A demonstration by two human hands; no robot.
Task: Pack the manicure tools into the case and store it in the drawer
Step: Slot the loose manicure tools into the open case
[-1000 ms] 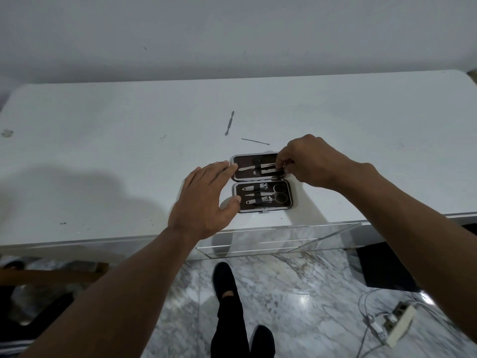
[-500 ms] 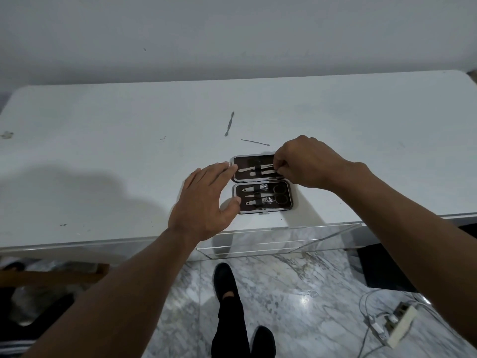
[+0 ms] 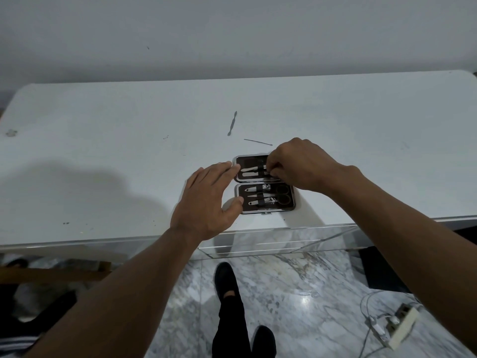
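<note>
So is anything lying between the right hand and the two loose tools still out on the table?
Nothing visible. The flat tool and the thin pick lie on bare table just beyond the open case, where the right hand works. The left hand is off to the case's left side.

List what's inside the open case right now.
Near half of the case: scissors, two clippers and a pointed tool, all under a strap. Far half: two flat tools; the right hand covers their right ends and whatever it grips.

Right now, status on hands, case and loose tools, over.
Left hand open, steadying open case. Right hand fingers pinched at a tool in the far half. Cuticle pusher and thin pick loose on the table.
</note>
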